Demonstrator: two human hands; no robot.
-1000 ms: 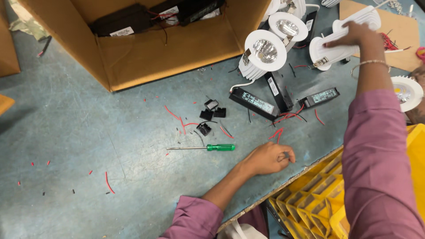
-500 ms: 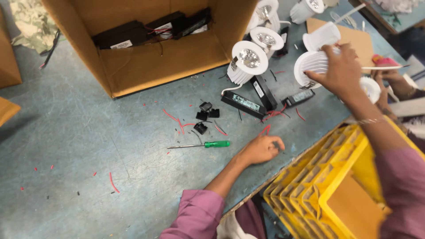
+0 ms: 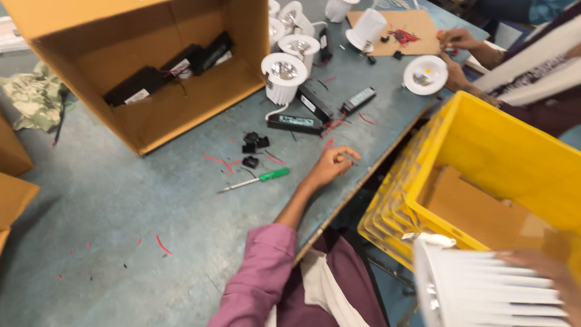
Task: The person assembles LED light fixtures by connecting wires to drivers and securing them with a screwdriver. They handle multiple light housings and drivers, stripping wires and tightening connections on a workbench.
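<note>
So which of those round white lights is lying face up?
The flat round white light near the table's right edge; the other lights stand on ribbed bodies.

Pink long sleeves pushed up the forearms, maroon garment beneath, bare hands (image 3: 331, 165).

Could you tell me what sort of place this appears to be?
Probably a small workshop assembling LED downlights: white finned downlight housings and black driver boxes lie on a grey workbench strewn with wire offcuts, beside a green-handled screwdriver and a yellow crate.
</note>
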